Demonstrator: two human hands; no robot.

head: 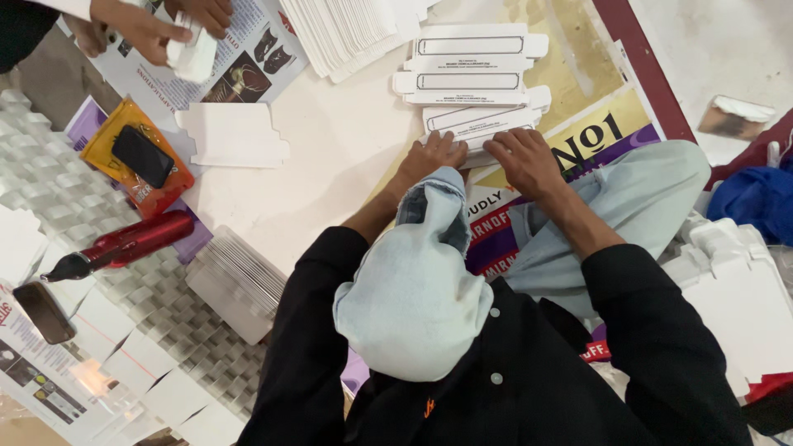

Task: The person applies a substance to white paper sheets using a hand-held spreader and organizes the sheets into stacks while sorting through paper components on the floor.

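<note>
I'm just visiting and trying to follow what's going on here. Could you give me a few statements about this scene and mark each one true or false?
1. Both of the person's hands press on a flat white carton blank. True: the left hand and right hand rest on the carton blank.
2. A red bottle stands upright. False: the red bottle lies on its side.
3. A dark phone lies on an orange pouch. True: the phone is on the orange pouch.
4. Nobody else is nearby. False: another person's hands hold a white folded piece at the top left.
5. The person's hands are holding scissors. False: no scissors show.
</note>
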